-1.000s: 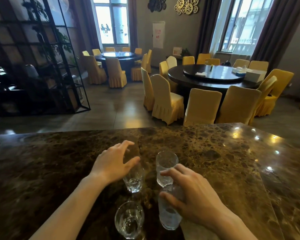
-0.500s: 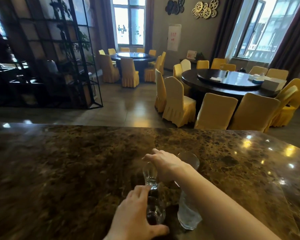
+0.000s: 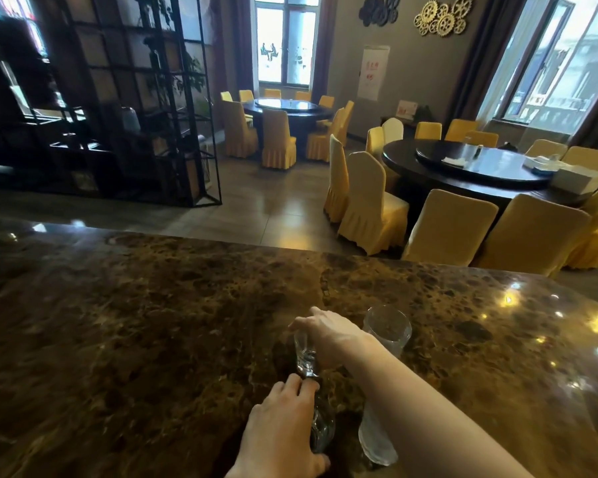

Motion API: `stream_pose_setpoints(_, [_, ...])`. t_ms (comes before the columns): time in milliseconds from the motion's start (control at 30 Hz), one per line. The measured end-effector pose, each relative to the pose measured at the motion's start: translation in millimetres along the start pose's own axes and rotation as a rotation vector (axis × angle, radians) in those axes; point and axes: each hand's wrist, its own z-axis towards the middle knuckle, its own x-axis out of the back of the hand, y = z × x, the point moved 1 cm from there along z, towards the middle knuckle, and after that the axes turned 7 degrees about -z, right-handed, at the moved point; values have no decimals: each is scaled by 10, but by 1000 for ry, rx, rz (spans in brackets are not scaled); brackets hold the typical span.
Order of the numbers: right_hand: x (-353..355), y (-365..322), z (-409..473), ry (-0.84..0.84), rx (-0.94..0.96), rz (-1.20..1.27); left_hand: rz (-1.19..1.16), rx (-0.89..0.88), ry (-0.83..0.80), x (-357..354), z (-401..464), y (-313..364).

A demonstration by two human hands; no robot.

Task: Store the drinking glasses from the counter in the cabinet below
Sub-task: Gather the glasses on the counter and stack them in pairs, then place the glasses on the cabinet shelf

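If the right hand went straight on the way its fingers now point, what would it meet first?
The right hand already grips a small glass, fingers pointing up-left. Beyond them only bare counter shows, so the way looks free, though depth is unclear.

A single head-worn view looks forward and slightly down across the counter [image 3: 152, 322], close over it, with both hands low in frame. Beyond the counter's far edge it faces a dining room with round tables [image 3: 470, 167] and windows [image 3: 285, 39].
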Motion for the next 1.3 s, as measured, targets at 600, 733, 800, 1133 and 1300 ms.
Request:
stream_pose_setpoints(600, [597,-185,-455,229,25,30,17,-17,277,438,-424,-103])
stream_pose_setpoints(733, [887,-409,-888,278,-1,28,60,-63,324,751,-711,-244])
stream_pose_setpoints(800, [970,-537,-1089,282,-13,19,50,-77,328,865,-832,-318])
stream_pose_setpoints(1133, [727,-1577,-2244,232,-165,59,25,-170,287,1035,-1931,-798])
stream_pose_setpoints(1300, [276,-1961,-2724,198,-191,74,13,-166,238,922,-2355,-990])
